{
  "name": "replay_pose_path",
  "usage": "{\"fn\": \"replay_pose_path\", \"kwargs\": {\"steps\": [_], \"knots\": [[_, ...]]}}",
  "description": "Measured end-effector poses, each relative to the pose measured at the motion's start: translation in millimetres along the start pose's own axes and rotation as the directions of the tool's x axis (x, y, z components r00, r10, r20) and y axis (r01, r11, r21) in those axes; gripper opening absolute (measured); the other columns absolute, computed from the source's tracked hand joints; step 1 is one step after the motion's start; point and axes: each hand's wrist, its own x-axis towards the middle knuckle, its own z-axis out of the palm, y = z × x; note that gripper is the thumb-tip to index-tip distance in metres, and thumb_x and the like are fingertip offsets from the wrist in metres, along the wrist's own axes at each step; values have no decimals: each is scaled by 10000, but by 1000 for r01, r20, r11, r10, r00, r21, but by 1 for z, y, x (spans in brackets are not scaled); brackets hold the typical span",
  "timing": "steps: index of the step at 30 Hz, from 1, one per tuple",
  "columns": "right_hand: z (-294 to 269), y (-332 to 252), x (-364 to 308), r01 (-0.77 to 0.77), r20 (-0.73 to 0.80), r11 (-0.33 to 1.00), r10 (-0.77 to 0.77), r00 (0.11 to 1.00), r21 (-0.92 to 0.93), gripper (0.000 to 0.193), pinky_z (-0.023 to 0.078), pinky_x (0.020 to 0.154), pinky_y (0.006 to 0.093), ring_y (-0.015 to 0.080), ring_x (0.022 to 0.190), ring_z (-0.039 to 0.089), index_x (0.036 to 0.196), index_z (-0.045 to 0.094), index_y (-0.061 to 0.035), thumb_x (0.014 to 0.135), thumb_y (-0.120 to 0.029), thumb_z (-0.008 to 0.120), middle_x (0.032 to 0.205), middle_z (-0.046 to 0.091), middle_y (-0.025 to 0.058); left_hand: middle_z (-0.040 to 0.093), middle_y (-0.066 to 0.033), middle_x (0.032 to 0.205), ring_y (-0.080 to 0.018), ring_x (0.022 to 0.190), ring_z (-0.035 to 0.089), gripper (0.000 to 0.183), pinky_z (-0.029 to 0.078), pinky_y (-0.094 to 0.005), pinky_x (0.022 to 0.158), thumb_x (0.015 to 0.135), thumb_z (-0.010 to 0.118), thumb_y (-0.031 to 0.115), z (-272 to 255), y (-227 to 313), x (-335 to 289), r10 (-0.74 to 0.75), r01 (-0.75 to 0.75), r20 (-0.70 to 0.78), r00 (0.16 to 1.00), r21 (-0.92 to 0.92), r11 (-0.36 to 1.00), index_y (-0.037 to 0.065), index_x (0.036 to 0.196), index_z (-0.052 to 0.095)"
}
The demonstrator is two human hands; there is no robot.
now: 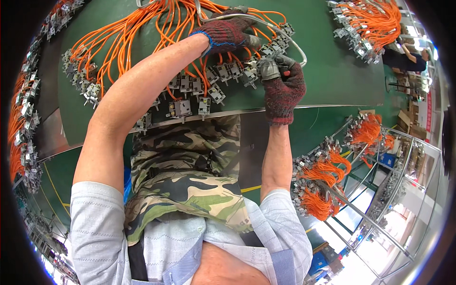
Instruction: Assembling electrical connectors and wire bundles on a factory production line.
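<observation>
On the green tabletop [318,85] a fan of orange cables [124,35] spreads out, with grey metal connectors [184,84] at their ends. My left hand [228,34], in a dark red and grey work glove, reaches over the cables at their far right part. Its fingers are bent, and what lies under them is hidden. My right hand [283,83], gloved alike, is closed beside the connectors at the table's near edge. A small red-orange spot shows between its fingers; the thing in its grip is mostly hidden. A pale grey cable [295,43] loops past both hands.
Another orange cable bundle [380,21] lies at the table's far right. More bundles [319,173] hang on a metal rack [375,216] to my right. Further connectors [29,123] line the left side. A camouflage apron [185,152] covers my lap by the table edge.
</observation>
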Motion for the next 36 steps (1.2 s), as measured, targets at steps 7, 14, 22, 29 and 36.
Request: {"fn": "replay_pose_path", "kwargs": {"steps": [7, 14, 22, 29, 36], "knots": [[12, 4, -7, 13, 3, 999, -13, 1000, -35, 246, 609, 734, 294, 96, 825, 691, 1118, 748, -10, 930, -108, 874, 946, 767, 35, 703, -154, 1428, -349, 1276, 682, 767, 531, -490, 1076, 924, 702, 666, 9, -14, 13, 48, -48, 3, 999, -42, 998, 131, 1471, 647], [14, 3, -13, 123, -4, 979, -125, 992, -164, 232, 602, 721, 295, 96, 784, 688, 1097, 755, -17, 920, -103, 877, 892, 768, 37, 661, -151, 1501, -341, 1323, 657, 815, 526, -506, 1099, 922, 684, 710, 4, -8, 9, -2, 2, 25, 1000, -13, 1000, 155, 1515, 614], [22, 0, -22, 63, 17, 994, -62, 998, -86, 220, 604, 774, 294, 96, 813, 698, 1071, 779, -21, 897, -92, 893, 912, 775, 36, 667, -151, 1493, -336, 1284, 676, 863, 543, -513, 1077, 930, 686, 708, 4, -5, 3, -33, 33, 38, 999, -3, 999, 209, 1613, 513], [26, 11, -27, 79, -11, 994, -80, 997, -69, 252, 612, 797, 315, 117, 839, 714, 1080, 791, -22, 876, -107, 911, 934, 783, 47, 739, -162, 1350, -327, 1119, 737, 727, 571, -505, 964, 967, 669, 573, 9, -12, 8, -10, 10, 21, 1000, 8, 1000, 205, 1579, 537], [26, 8, -25, 153, 12, 970, -154, 988, -189, 281, 603, 786, 313, 119, 824, 712, 1107, 795, -22, 882, -145, 910, 952, 793, 51, 741, -164, 1341, -331, 1106, 741, 660, 580, -493, 953, 997, 634, 530, 3, -2, 2, -2, 1, 13, 1000, 60, 998, 193, 1560, 557]]}}
